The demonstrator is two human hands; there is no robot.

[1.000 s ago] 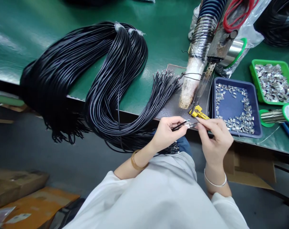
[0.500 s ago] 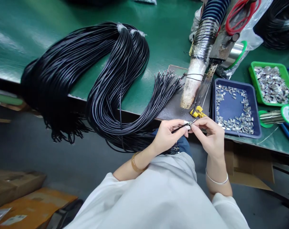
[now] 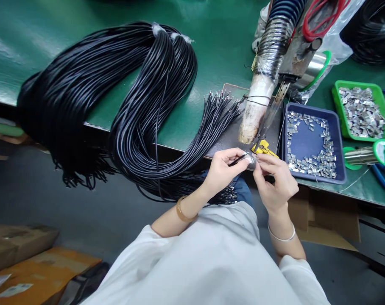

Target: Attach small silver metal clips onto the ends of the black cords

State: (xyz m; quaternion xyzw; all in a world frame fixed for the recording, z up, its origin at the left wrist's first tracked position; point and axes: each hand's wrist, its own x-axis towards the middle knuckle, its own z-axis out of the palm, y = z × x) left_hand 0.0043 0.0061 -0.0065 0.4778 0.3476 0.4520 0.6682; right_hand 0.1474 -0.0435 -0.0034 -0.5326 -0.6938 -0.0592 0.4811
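Observation:
My left hand (image 3: 226, 169) pinches a black cable (image 3: 238, 159) near its end, thumb and fingers closed on it. Just right of it, my right hand (image 3: 273, 178) has its thumb and fingers drawn together at the cable's bare tip; what lies between them is too small to make out. Both hands are over the bench's front edge, below a yellow piece (image 3: 264, 148) under the metal tip of a mounted tool (image 3: 272, 114). To the left, a thick bundle of black cables (image 3: 141, 156) curves over the edge, its stripped ends fanned out near the tool.
A white-ended extraction hose (image 3: 254, 106) slants down beside the tool. A blue tray (image 3: 307, 140) and a green tray (image 3: 381, 99) hold small metal connectors. A wire spool (image 3: 359, 156) lies at right. Cardboard boxes (image 3: 43, 275) are on the floor at left.
Both hands have moved slightly up toward the yellow piece. My right fingers have shifted and opened a little away from the left fingertips. The cable stays in my left hand.

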